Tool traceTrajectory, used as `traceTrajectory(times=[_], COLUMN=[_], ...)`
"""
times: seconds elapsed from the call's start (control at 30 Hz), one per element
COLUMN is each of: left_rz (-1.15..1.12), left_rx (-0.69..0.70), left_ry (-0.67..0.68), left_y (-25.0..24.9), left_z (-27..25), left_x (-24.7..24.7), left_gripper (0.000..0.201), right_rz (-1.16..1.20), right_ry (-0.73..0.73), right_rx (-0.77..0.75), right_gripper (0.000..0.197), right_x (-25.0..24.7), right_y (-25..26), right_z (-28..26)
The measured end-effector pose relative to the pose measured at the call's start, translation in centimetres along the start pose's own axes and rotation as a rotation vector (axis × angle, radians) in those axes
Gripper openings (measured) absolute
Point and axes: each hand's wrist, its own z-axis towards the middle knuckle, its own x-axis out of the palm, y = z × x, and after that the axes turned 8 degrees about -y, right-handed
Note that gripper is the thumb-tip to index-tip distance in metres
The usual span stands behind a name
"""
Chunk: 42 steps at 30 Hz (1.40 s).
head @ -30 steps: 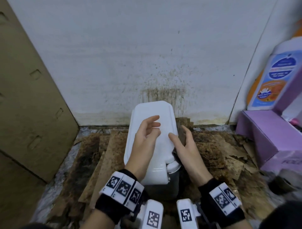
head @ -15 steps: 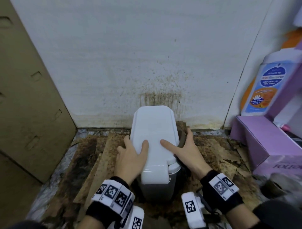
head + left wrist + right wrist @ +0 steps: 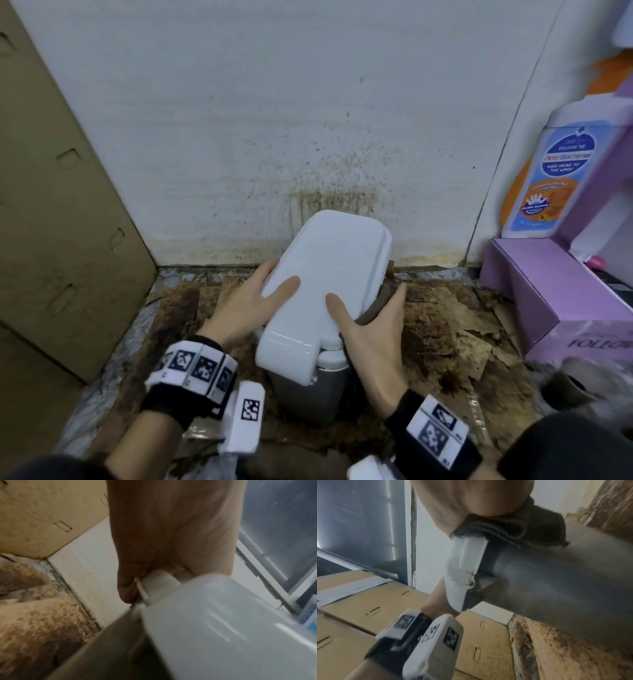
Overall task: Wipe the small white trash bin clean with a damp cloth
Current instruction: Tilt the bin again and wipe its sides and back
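The small trash bin [image 3: 329, 274], with a white lid over a grey body [image 3: 308, 387], stands on the stained floor close to the wall, with its far end turned to the right. My left hand [image 3: 253, 301] grips the lid's left edge, thumb on top and fingers underneath. On the other side my right hand [image 3: 373, 329] has its thumb on the lid and presses a dark grey cloth [image 3: 380, 301] against the bin's right side. In the right wrist view the folded cloth [image 3: 513, 530] sits between my palm and the lid's rim. The left wrist view shows my left hand [image 3: 171, 534] curled round the lid [image 3: 223, 628].
Tall cardboard boxes [image 3: 61, 205] stand at the left. A purple box [image 3: 548, 294] and a body wash bottle [image 3: 555, 171] are at the right. Stained cardboard [image 3: 445, 329] covers the floor. The white wall [image 3: 274, 120] behind the bin is spattered brown.
Both hands have closed on the bin's sides. The left hand slid farther along the lid's left edge. The bin's far end has swung to the right.
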Motion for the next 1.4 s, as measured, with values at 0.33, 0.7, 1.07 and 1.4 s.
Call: traceTrajectory(times=[0.33, 0.7, 1.07, 1.4], left_rz=[0.048, 0.112, -0.145, -0.003], left_rx=[-0.040, -0.246, -0.293, -0.129], left_ry=[0.076, -0.246, -0.285, -0.321], left_y=[-0.5, 0.6, 0.7, 0.9], left_z=[-0.6, -4.9, -6.6, -4.1], left_x=[-0.1, 2.5, 2.7, -0.7], left_gripper=[0.054, 0.084, 0.061, 0.045], right_rz=[0.003, -0.070, -0.045, 0.102], right_ry=[-0.083, 0.087, 0.188, -0.093], right_rx=[-0.006, 0.006, -0.043, -0.067], right_gripper=[0.119, 0.113, 0.077, 0.080], right_x=[1.6, -0.8, -1.2, -2.6], right_y=[-0.9, -0.1, -0.2, -0.7], right_z=[-0.9, 9.4, 16.1, 11.9])
